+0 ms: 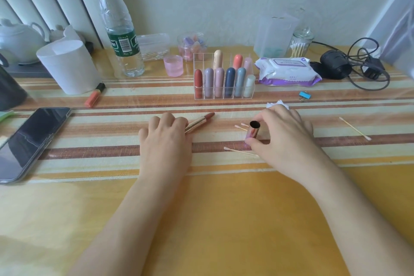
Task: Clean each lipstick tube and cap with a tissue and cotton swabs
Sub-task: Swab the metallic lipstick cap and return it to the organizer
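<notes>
My left hand (167, 139) grips an uncapped gold lipstick tube (198, 123) low over the table, its reddish-brown bullet pointing up and right. My right hand (283, 134) pinches the shiny pink cap (253, 132), which stands with its dark opening upward. A crumpled white tissue (277, 103) peeks out behind the right hand. Cotton swabs lie around the cap: one (240, 152) in front of it, two short ends (241, 126) to its left, and another (355, 128) far right. A clear organizer (224, 78) behind holds several capped lipsticks.
A phone (31, 141) lies at the left, with an orange marker (95, 95) and paper roll (69, 67) behind it. A water bottle (119, 27), pink cup (173, 65), wet-wipe pack (286, 71), swab jar (301, 43), blue clip (305, 95) and black cables (358, 65) line the back.
</notes>
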